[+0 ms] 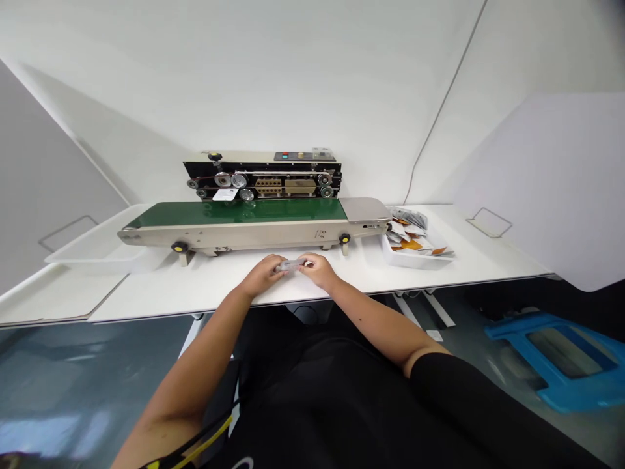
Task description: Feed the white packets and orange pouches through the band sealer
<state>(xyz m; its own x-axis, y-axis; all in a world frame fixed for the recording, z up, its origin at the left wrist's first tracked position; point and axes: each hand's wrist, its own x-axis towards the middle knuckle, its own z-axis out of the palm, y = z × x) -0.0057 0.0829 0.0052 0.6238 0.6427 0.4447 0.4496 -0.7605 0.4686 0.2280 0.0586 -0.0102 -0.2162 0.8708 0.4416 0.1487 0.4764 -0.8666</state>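
Both my hands rest on the white table [161, 293] just in front of a band sealing machine [263, 179]. My left hand [263, 273] and my right hand [318, 268] pinch the two ends of a small clear pouch [291, 265] held flat between them. The fingers of both hands are curled closed on it. The machine's green conveyor belt [234, 213] runs left to right right behind my hands, with nothing on it.
A white tray [415, 259] with several orange and grey pouches sits at the conveyor's right end. A larger white tray [92, 251] stands under its left end. White partition panels flank the table. A blue stool [561, 355] stands on the floor at right.
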